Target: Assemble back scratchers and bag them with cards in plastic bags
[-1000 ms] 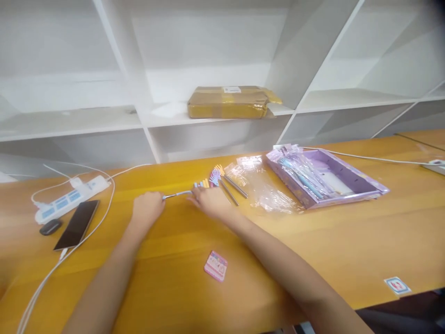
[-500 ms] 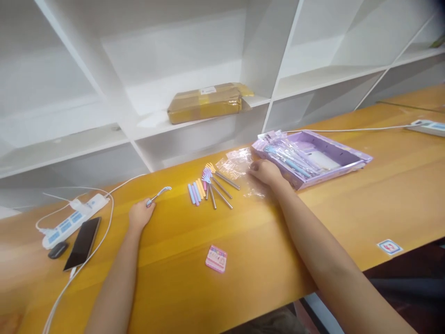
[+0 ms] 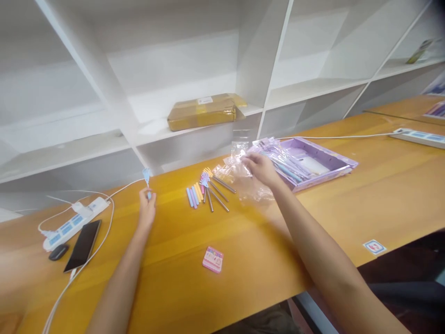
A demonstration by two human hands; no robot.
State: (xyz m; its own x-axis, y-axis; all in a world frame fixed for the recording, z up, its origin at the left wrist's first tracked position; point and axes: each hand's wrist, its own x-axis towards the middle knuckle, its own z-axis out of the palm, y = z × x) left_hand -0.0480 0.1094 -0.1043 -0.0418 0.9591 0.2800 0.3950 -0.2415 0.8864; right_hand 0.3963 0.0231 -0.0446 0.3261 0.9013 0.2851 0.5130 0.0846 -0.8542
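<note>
My left hand [image 3: 147, 207] is closed around the handle of a small back scratcher [image 3: 146, 175] with a light-blue, hand-shaped head pointing up. My right hand [image 3: 259, 168] pinches a clear plastic bag [image 3: 239, 147], lifted partly off the table. More crumpled clear bags [image 3: 225, 172] lie beneath and beside it. Between my hands, several metal rods [image 3: 218, 200] fan out from hand-shaped heads [image 3: 205, 178] in purple, blue and orange. Several pastel grip sleeves [image 3: 193, 196] lie in a row just left of them.
A purple open box [image 3: 321, 178] holding bagged back scratchers [image 3: 290, 164] stands beyond my right hand. A pink card [image 3: 212, 260] lies near the front. At left are a power strip [image 3: 74, 221], a phone [image 3: 83, 246] and white cables. A taped carton [image 3: 201, 112] sits on the shelf.
My left hand has turned the back scratcher from lying sideways to head up. My right hand has raised a clear bag from the table. The view has shifted slightly.
</note>
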